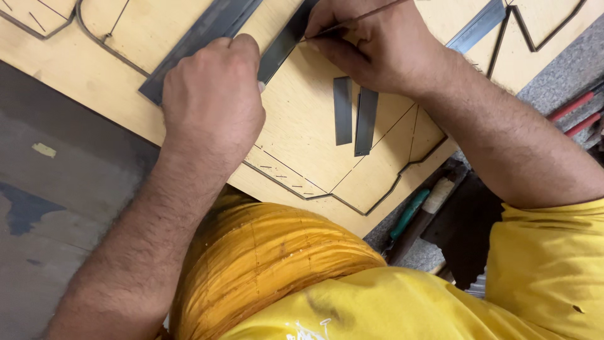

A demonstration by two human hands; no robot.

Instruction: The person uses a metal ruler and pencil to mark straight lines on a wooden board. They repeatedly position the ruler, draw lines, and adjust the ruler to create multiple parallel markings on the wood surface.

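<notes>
My left hand [211,94] is closed in a fist over a long dark steel strip [282,45] that lies slanted on a pale plywood board [308,126]. My right hand [371,44] pinches a thin scriber or pencil [352,20] with its tip against the strip's edge. Two short steel strips [354,113] lie side by side on the board just below my right hand. The board carries thin cut slots and fine drawn lines forming an angular outline.
A wider steel strip [195,39] lies slanted to the left of my left hand. Another steel strip [475,26] sits at the upper right. A green-handled tool [409,214] and a hammer handle [437,196] lie below the board's edge; red handles [572,107] sit at right.
</notes>
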